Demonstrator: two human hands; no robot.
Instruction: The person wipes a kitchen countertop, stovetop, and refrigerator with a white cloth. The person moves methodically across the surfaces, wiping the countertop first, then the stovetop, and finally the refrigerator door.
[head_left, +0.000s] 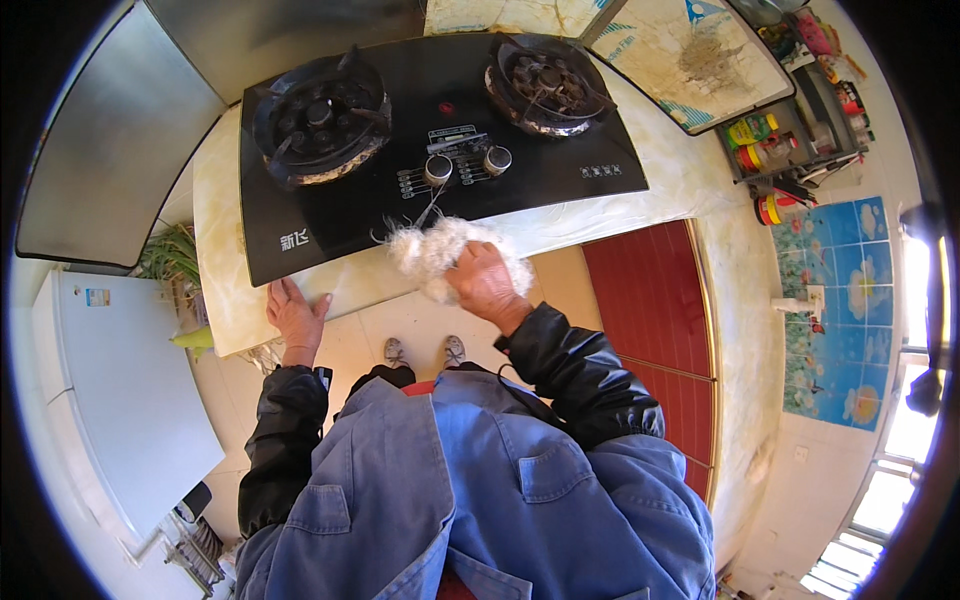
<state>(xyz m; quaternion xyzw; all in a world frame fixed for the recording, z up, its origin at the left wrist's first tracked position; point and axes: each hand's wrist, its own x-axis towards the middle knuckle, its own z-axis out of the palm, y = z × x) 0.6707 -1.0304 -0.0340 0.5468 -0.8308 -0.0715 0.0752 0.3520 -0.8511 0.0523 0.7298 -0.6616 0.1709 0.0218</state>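
My right hand (486, 279) grips a fluffy white cloth (427, 251), bunched up at the front edge of the gas cooktop and hanging partly past the counter edge. My left hand (295, 311) rests on the marbled countertop (225, 300), fingers spread beside the cooktop's front left corner. The black glass cooktop (442, 195) carries a left burner (321, 116) and a right burner (550, 81), both with dark pan supports. Two metal control knobs, a left one (438, 170) and a right one (496, 160), sit between them, just beyond the cloth.
Folding splash guards stand at the left (120, 142) and right (697, 60). A rack (810, 112) of bottles and jars is at the right, above red cabinet doors (652, 300). A white refrigerator (135, 375) and green leafy vegetables (169, 255) are at the left.
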